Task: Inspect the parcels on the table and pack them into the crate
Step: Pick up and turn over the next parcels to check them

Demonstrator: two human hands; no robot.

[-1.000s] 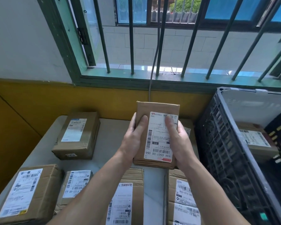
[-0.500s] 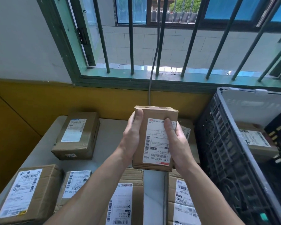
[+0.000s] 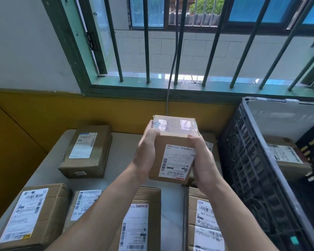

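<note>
Black plastic crate stood right of the table, one labelled parcel lay inside it, left hand and right hand both gripped a taped box.

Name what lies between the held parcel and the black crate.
In the head view: the right hand gripping the held parcel by its side, and behind it a partly hidden parcel on the table, close to the black crate.

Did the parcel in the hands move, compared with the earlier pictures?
Yes. The held parcel tipped in place: its taped end now shows on top, while its upper edge stays just under the lower end of the grey cable.
</note>
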